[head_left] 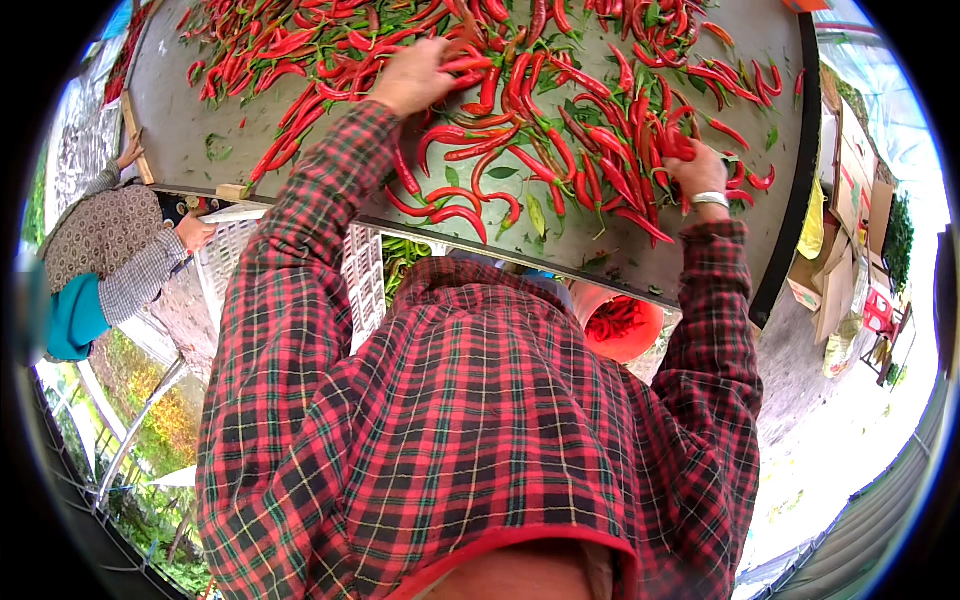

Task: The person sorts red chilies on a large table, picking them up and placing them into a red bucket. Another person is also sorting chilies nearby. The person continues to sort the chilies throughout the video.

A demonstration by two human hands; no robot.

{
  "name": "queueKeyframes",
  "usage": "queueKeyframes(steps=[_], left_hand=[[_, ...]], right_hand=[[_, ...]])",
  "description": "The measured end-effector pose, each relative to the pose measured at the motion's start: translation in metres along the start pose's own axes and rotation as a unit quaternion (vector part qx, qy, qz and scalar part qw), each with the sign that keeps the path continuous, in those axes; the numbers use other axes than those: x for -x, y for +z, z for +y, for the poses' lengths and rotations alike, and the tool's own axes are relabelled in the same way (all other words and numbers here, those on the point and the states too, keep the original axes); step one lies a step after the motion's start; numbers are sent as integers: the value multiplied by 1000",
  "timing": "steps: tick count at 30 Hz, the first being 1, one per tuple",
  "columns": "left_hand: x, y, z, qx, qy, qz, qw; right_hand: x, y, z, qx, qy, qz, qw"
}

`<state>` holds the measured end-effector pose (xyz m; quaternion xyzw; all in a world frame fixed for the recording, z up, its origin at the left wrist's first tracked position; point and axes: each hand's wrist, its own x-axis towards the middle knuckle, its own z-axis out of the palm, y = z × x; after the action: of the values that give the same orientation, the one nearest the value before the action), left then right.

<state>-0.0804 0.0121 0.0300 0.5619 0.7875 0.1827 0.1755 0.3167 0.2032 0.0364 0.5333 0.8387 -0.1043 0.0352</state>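
Note:
Many red chili peppers (590,140) lie spread over a grey tabletop (770,200), with green leaves and bits of stem among them. My left hand (415,78) reaches across to the middle of the pile. Its fingers are bent around a red chili pepper at the pile's edge, and the fingertips are partly hidden. Near the table's right side, my right hand (700,172) is closed on several red chili peppers (679,147), which stick out past the fingers. A light band circles that wrist.
A red bucket (651,318) with red peppers inside stands below the table's front edge. White plastic crates (362,262) sit at the left, one beside green peppers (405,255). Another person's hand (195,232) is by a crate. Cardboard boxes (850,180) stand at the right.

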Motion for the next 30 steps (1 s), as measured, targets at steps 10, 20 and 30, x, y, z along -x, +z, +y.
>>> queueKeyframes(steps=[10, 20, 30], left_hand=[[-2, 53, 42, -115, -113, -81, 984], [9, -2, -68, 588, -228, 74, 772], [33, 17, 73, 385, -174, -26, 906]], right_hand=[[25, 5, -63, 193, 9, -44, 980], [-8, 9, 52, -460, 94, 31, 882], [64, -5, -4, -168, -72, -49, 982]])
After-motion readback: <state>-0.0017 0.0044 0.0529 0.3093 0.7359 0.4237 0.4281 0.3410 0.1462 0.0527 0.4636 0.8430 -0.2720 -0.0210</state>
